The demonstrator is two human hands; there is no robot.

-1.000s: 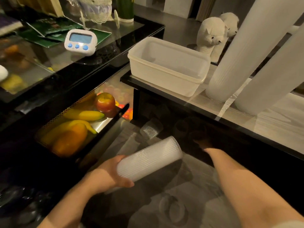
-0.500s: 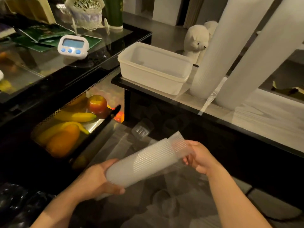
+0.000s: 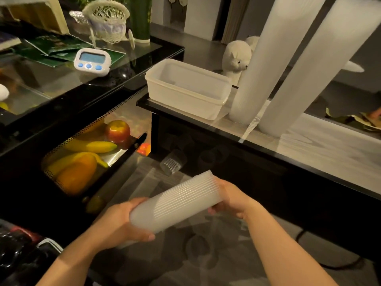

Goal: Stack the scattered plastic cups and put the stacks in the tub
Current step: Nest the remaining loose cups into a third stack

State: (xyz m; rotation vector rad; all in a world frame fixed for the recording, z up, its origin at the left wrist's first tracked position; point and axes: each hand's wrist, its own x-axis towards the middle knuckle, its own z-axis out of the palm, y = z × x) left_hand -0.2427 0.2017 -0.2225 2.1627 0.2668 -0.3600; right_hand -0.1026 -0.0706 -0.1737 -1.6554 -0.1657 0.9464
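Nearest, over a grey patterned floor (image 3: 206, 271), both hands hold a ribbed stack of cups (image 3: 175, 201) lying on its side. The left hand (image 3: 121, 223) has its fingers wrapped round the lower end, the thumb curled under it. The right hand (image 3: 231, 198) cups the upper, open end, its fingers curled about the rim.

Just beyond the stack, one clear loose cup (image 3: 172, 164) lies tipped on the floor in the shadow of a dark glass-topped table (image 3: 309, 149). To the left, a perforated metal tray (image 3: 115, 159) holds bananas (image 3: 90, 146), an orange fruit (image 3: 76, 176) and an apple (image 3: 117, 131).

On the table the white tub (image 3: 185, 89) stands open, with two tall stacks of cups (image 3: 266, 58) leaning just to its right. Behind them sits a white plush toy (image 3: 235, 56). Farther left, a higher glass surface carries a white timer (image 3: 92, 61) and a wicker basket (image 3: 106, 21).

Half a second ago a single cup in the right hand stuck out from the stack's end; now it is pushed fully in, and the stack sits slightly flatter.
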